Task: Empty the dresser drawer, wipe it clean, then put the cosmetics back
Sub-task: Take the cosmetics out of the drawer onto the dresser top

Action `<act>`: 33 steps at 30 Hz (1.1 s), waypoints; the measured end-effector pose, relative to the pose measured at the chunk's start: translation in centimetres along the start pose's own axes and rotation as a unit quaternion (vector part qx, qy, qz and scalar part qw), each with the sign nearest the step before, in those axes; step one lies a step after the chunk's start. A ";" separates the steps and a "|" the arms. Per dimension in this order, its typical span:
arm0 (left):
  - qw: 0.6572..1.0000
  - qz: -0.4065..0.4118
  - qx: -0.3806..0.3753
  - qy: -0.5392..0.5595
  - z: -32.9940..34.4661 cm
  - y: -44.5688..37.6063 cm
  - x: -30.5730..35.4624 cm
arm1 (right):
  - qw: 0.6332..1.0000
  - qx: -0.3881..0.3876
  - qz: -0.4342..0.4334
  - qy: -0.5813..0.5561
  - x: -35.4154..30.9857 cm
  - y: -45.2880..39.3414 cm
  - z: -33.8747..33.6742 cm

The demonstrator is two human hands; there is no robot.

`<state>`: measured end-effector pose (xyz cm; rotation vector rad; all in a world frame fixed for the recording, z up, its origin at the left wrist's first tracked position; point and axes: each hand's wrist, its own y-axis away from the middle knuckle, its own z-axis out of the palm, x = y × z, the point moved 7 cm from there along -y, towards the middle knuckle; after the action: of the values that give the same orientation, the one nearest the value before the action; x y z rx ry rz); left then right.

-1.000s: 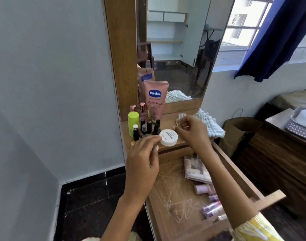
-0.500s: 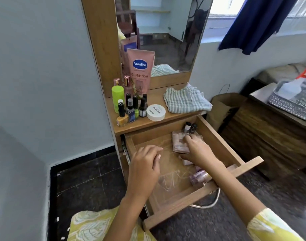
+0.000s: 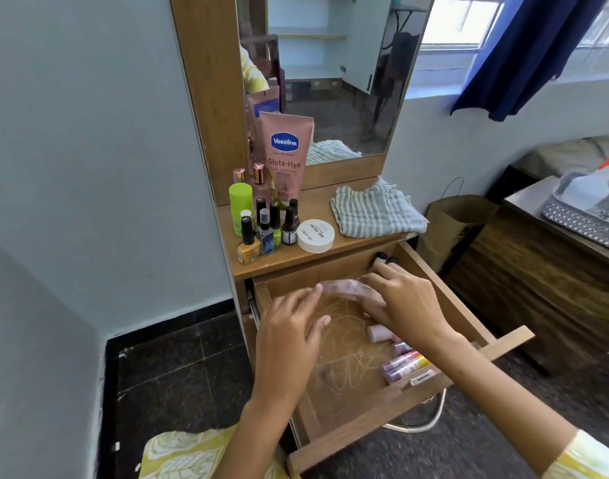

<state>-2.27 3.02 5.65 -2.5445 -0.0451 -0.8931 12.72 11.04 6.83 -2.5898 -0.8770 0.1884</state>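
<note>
Drawer emptying under way

Right hand (image 3: 405, 302) holds a clear pouch (image 3: 344, 288) inside the open drawer (image 3: 465, 312); left hand (image 3: 289, 326) hovers with fingers relaxed, empty. Lipsticks (image 3: 401, 366) remain at the drawer's front right. Next: lift pouch to worktop (image 3: 272, 264). Legible: "Vaseline Gluta-Hya" tube (image 3: 285, 157); "NAIL POLISH" jar (image 3: 315, 235).

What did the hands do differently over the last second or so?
Both hands left the dresser top for the open drawer. The right hand now lifts a clear packet from the drawer floor; the left hand reaches toward it, open. The white jar, bottles and striped cloth stayed on top.
</note>
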 end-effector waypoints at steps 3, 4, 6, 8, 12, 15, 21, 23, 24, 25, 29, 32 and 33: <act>0.998 0.052 0.028 -0.033 -0.7 -0.4 0.7 | 0.998 0.044 -0.037 -0.021 -1.1 0.5 -2.3; 0.995 0.075 0.045 -0.041 -1.1 -0.5 1.1 | 0.996 0.064 -0.046 -0.031 -1.3 0.6 -3.0; 0.987 0.125 0.084 -0.049 -2.0 -0.6 2.2 | 0.991 0.101 -0.060 -0.061 -1.3 0.8 -4.2; 0.979 0.162 0.110 -0.050 -2.7 -0.9 3.6 | 0.985 0.131 -0.070 -0.086 -0.9 0.8 -5.1; 0.965 0.212 0.139 -0.063 -3.2 -2.7 5.9 | 0.974 0.189 -0.052 -0.110 0.9 0.3 -6.6; 0.957 0.239 0.150 -0.072 -3.3 -4.2 7.4 | 0.965 0.222 -0.024 -0.134 2.4 0.4 -7.8; 0.955 0.249 0.150 -0.053 -2.7 -6.6 8.9 | 0.945 0.292 0.006 -0.150 4.0 -0.4 -8.0; 0.964 0.220 0.136 -0.059 -1.9 -8.0 8.3 | 0.938 0.309 0.011 -0.155 4.4 -2.1 -7.0; 0.969 0.206 0.121 -0.067 -1.2 -8.6 8.0 | 0.936 0.314 0.016 -0.159 4.7 -3.0 -6.4; 0.972 0.193 0.104 -0.082 -0.3 -9.0 7.7 | 0.935 0.316 0.020 -0.162 5.0 -4.1 -5.8; 0.974 0.143 0.037 -0.172 3.1 -9.7 6.5 | 0.939 0.300 0.022 -0.166 6.3 -8.3 -3.3; 0.976 0.107 -0.028 -0.185 5.1 -10.1 4.9 | 0.942 0.276 0.019 -0.189 7.0 -10.1 -1.3; 0.976 0.099 -0.040 -0.190 5.6 -10.3 4.5 | 0.942 0.267 0.021 -0.200 7.2 -10.5 -0.6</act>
<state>2.83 14.10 8.51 -2.7018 0.1290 -0.3314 12.75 22.80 11.74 -2.0842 -0.7637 0.8634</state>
